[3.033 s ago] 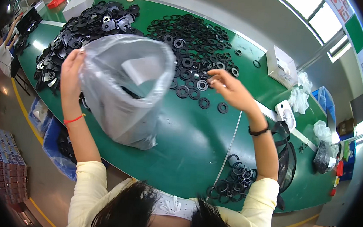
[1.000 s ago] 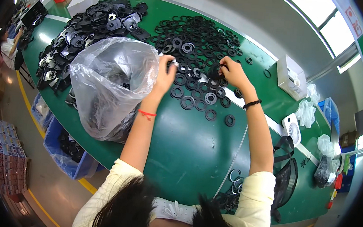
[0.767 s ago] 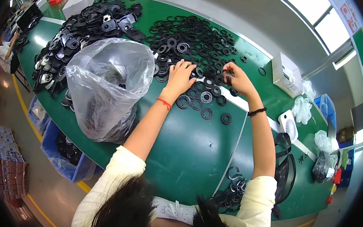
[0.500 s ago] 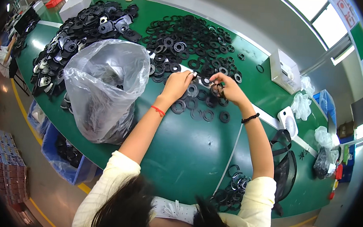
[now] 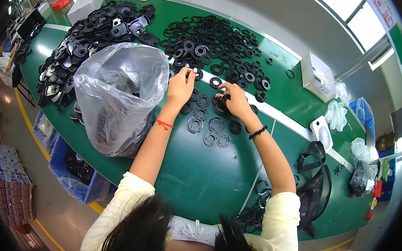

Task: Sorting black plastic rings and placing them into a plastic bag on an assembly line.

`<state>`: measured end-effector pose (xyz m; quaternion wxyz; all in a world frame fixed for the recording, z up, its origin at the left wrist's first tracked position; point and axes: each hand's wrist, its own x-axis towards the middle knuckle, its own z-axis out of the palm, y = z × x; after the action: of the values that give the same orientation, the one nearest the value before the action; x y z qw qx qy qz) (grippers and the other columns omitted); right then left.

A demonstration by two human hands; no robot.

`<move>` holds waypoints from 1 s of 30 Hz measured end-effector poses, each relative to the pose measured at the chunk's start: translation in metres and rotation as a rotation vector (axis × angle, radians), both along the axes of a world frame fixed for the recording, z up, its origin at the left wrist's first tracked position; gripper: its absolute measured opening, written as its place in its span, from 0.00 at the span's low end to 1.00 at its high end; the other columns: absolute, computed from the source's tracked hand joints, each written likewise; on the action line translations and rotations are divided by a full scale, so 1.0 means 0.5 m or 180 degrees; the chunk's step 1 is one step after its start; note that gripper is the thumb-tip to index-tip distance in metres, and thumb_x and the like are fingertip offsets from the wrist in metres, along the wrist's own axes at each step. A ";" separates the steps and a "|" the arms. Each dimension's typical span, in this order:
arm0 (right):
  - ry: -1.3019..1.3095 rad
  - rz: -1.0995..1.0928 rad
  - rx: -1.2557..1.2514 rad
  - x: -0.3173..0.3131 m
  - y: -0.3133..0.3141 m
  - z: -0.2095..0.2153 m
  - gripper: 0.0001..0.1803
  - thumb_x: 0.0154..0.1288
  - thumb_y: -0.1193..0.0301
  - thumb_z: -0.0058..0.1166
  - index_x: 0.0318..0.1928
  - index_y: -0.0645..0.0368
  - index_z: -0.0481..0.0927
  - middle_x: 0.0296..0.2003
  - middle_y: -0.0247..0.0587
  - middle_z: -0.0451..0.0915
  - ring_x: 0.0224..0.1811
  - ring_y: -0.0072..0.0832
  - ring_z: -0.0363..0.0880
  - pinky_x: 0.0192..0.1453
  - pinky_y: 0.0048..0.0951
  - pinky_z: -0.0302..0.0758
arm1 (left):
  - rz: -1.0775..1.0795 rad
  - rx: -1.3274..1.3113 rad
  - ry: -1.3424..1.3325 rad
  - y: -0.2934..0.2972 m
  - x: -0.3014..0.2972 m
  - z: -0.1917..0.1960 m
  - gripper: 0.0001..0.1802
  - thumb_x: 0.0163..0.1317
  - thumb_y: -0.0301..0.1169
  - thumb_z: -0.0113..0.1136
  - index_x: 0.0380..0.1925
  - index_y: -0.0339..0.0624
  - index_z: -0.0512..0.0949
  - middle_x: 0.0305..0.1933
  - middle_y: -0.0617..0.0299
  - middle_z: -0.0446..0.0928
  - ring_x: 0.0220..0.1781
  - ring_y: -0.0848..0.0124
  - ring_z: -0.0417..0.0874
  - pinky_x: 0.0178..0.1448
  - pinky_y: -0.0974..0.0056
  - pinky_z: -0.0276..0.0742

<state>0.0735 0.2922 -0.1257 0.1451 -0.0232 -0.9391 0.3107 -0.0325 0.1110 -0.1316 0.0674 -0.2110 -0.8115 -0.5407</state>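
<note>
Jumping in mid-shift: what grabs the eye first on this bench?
The big clear plastic bag standing at the green table's left edge, then the spread of black rings beyond it. At centre, the left hand and right hand work side by side, the right closed on a small stack of rings.

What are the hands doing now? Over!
Left hand pinching one small piece. Right hand gripping a stack of black rings. Clear plastic bag beside left arm, nothing blocking.
</note>
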 end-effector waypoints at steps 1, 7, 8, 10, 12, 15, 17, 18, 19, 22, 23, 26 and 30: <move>0.0002 0.0013 -0.0007 -0.004 -0.004 0.005 0.16 0.57 0.69 0.66 0.44 0.60 0.79 0.31 0.49 0.79 0.38 0.43 0.78 0.42 0.37 0.74 | 0.0052 -0.0040 -0.0034 -0.008 -0.005 -0.002 0.15 0.69 0.40 0.54 0.40 0.36 0.78 0.27 0.55 0.81 0.28 0.68 0.81 0.36 0.64 0.75; -0.0456 0.1051 -0.0125 0.007 -0.059 0.016 0.20 0.49 0.65 0.71 0.39 0.61 0.79 0.33 0.48 0.77 0.39 0.44 0.78 0.44 0.39 0.75 | 0.0055 -0.0034 0.0017 -0.019 -0.021 -0.013 0.14 0.68 0.36 0.55 0.42 0.35 0.78 0.37 0.56 0.84 0.35 0.69 0.85 0.42 0.66 0.78; -0.0485 0.1090 -0.0113 0.018 -0.069 0.018 0.21 0.50 0.65 0.71 0.40 0.61 0.78 0.35 0.49 0.76 0.39 0.44 0.78 0.44 0.39 0.75 | 0.0053 -0.0032 0.0008 -0.018 -0.019 -0.006 0.14 0.68 0.36 0.55 0.42 0.35 0.78 0.37 0.56 0.84 0.35 0.69 0.85 0.42 0.66 0.78; -0.0513 0.1145 -0.0114 0.032 -0.095 0.020 0.23 0.49 0.64 0.72 0.42 0.60 0.77 0.37 0.50 0.75 0.40 0.45 0.77 0.45 0.39 0.75 | -0.0429 0.0549 -0.0851 -0.027 -0.022 0.011 0.15 0.70 0.36 0.53 0.42 0.33 0.77 0.38 0.55 0.84 0.36 0.70 0.85 0.43 0.68 0.78; -0.0769 0.1182 -0.0111 0.042 -0.095 0.034 0.23 0.49 0.64 0.72 0.42 0.60 0.77 0.37 0.50 0.75 0.41 0.45 0.77 0.45 0.38 0.75 | -0.0786 0.1412 -0.1297 -0.024 -0.029 0.004 0.17 0.72 0.37 0.48 0.41 0.32 0.77 0.38 0.55 0.84 0.35 0.74 0.85 0.37 0.72 0.75; -0.1315 0.1308 -0.0063 0.056 -0.076 0.052 0.23 0.48 0.63 0.72 0.41 0.60 0.76 0.39 0.51 0.74 0.42 0.46 0.76 0.45 0.38 0.74 | -0.1252 0.0846 -0.1787 -0.043 -0.019 0.044 0.18 0.74 0.39 0.44 0.42 0.36 0.77 0.38 0.56 0.85 0.34 0.77 0.85 0.31 0.77 0.67; -0.1298 0.1413 0.0165 0.066 -0.060 0.046 0.21 0.48 0.66 0.71 0.39 0.61 0.76 0.37 0.50 0.74 0.41 0.46 0.77 0.44 0.38 0.74 | -0.1398 0.0849 -0.1938 -0.050 -0.018 0.053 0.17 0.74 0.39 0.45 0.42 0.37 0.78 0.38 0.56 0.85 0.35 0.77 0.85 0.32 0.77 0.67; -0.1241 0.1373 0.0282 0.073 -0.060 0.048 0.17 0.48 0.71 0.68 0.37 0.62 0.75 0.35 0.49 0.76 0.40 0.46 0.77 0.44 0.38 0.74 | -0.1542 0.0847 -0.2098 -0.053 -0.018 0.053 0.17 0.73 0.39 0.46 0.41 0.38 0.78 0.38 0.57 0.85 0.35 0.77 0.85 0.32 0.78 0.68; -0.1244 0.1375 0.0281 0.076 -0.057 0.052 0.17 0.48 0.71 0.68 0.37 0.62 0.75 0.35 0.49 0.76 0.40 0.46 0.77 0.44 0.38 0.74 | -0.1541 0.0847 -0.2101 -0.053 -0.017 0.052 0.17 0.73 0.39 0.46 0.41 0.38 0.78 0.38 0.57 0.85 0.35 0.77 0.85 0.32 0.78 0.68; -0.1402 0.1421 0.0078 0.083 -0.046 0.058 0.14 0.49 0.74 0.64 0.37 0.62 0.75 0.34 0.50 0.78 0.41 0.45 0.78 0.44 0.37 0.75 | -0.1721 0.0904 -0.2110 -0.049 -0.014 0.049 0.14 0.72 0.38 0.49 0.40 0.40 0.79 0.39 0.60 0.85 0.35 0.75 0.86 0.33 0.79 0.70; -0.1390 0.1408 -0.0009 0.086 -0.043 0.059 0.14 0.49 0.74 0.63 0.38 0.62 0.76 0.34 0.50 0.79 0.40 0.45 0.79 0.44 0.36 0.75 | -0.1813 0.0952 -0.2163 -0.050 -0.015 0.050 0.13 0.71 0.37 0.52 0.39 0.40 0.80 0.39 0.61 0.84 0.36 0.75 0.86 0.35 0.78 0.73; -0.1533 0.1343 -0.0191 0.086 -0.040 0.072 0.15 0.49 0.74 0.62 0.40 0.63 0.77 0.33 0.49 0.80 0.38 0.43 0.80 0.42 0.35 0.75 | -0.1909 0.0937 -0.2194 -0.055 -0.011 0.062 0.10 0.68 0.35 0.57 0.40 0.41 0.80 0.38 0.63 0.84 0.37 0.74 0.86 0.38 0.75 0.76; -0.1565 0.1202 -0.0396 0.083 -0.035 0.102 0.14 0.49 0.75 0.60 0.40 0.61 0.80 0.31 0.45 0.82 0.36 0.37 0.81 0.41 0.33 0.75 | -0.2008 0.0541 -0.2004 -0.066 -0.013 0.068 0.11 0.64 0.33 0.61 0.42 0.40 0.81 0.38 0.63 0.84 0.39 0.74 0.85 0.41 0.73 0.78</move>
<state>0.1148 0.2747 -0.0746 -0.1482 0.0683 -0.9129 0.3741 -0.0388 0.0778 -0.0976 -0.3336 -0.2670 -0.6412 -0.6374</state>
